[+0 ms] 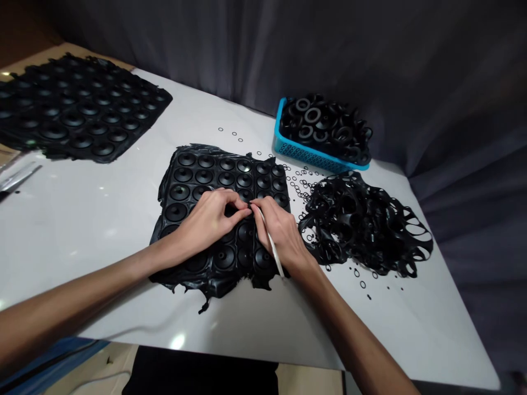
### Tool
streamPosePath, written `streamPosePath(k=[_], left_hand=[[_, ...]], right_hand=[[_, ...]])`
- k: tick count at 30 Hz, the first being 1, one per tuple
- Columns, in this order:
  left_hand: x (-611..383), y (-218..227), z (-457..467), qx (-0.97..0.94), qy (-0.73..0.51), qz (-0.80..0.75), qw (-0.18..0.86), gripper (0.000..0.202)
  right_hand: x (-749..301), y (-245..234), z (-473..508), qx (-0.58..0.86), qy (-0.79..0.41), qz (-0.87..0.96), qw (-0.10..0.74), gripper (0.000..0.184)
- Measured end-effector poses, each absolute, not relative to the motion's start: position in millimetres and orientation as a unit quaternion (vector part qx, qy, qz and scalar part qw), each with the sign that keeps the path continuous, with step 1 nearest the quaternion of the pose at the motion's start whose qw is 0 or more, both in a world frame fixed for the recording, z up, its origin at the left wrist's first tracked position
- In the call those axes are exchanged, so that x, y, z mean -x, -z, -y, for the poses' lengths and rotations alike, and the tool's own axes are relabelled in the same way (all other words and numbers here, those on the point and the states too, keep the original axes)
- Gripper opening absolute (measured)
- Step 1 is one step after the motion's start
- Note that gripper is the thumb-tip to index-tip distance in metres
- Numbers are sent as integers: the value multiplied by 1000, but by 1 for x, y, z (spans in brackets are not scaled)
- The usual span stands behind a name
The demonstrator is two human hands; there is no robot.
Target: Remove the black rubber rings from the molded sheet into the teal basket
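A black moulded rubber sheet (214, 175) with rows of round cup shapes lies in the middle of the white table (82, 219). Both my hands rest on it. My left hand (212, 216) is curled, its fingertips pinching at one cup near the sheet's centre. My right hand (278, 230) is closed round a thin white stick-like tool (272, 247), whose tip meets the same cup beside my left fingertips.
A second, larger rubber sheet (74, 109) lies at the far left. A blue basket (288, 147) of black rubber rings stands at the back. A heap of black rubber scrap webbing (366, 222) lies right of my hands, with small black rings (302, 184) scattered around. A metal tool (16, 175) is at the left edge.
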State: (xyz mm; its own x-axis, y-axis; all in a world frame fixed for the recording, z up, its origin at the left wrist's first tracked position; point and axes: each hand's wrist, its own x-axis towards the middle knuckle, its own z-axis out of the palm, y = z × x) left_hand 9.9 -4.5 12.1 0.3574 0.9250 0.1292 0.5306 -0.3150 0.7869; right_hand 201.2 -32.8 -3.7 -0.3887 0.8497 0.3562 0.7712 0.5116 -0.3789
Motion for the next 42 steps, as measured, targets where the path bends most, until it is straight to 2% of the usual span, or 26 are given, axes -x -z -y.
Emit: streamPosePath(k=[8, 18, 22, 27, 30, 33, 37, 39, 42], left_hand=[[-9, -11, 6, -756, -299, -471, 343, 15], [-7, -14, 7, -759, -285, -470, 349, 22], [-7, -11, 8, -769, -287, -467, 328, 17], [-5, -8, 8, -776, -292, -451, 331, 14], [-3, -4, 7, -783, -294, -439, 328, 12], [-1, 0, 7, -800, -289, -419, 319, 12], [11, -10, 3, -838, -249, -383, 299, 16], [23, -21, -5, -861, -209, -360, 291, 20], [42, -33, -22, -879, -146, -324, 319, 22]], right_hand=[[-201, 7, 30, 498, -186, 769, 355, 20], [-198, 8, 29, 511, -191, 748, 378, 25], [-203, 6, 27, 557, -192, 686, 428, 23], [-201, -2, 30, 555, -313, 621, 457, 24], [-204, -8, 31, 565, -335, 567, 497, 26], [-224, -12, 30, 617, -286, 538, 499, 28], [-261, -13, 25, 703, -127, 566, 411, 29], [-272, -12, 22, 704, -104, 589, 384, 34], [-270, -12, 23, 690, -98, 604, 386, 47]])
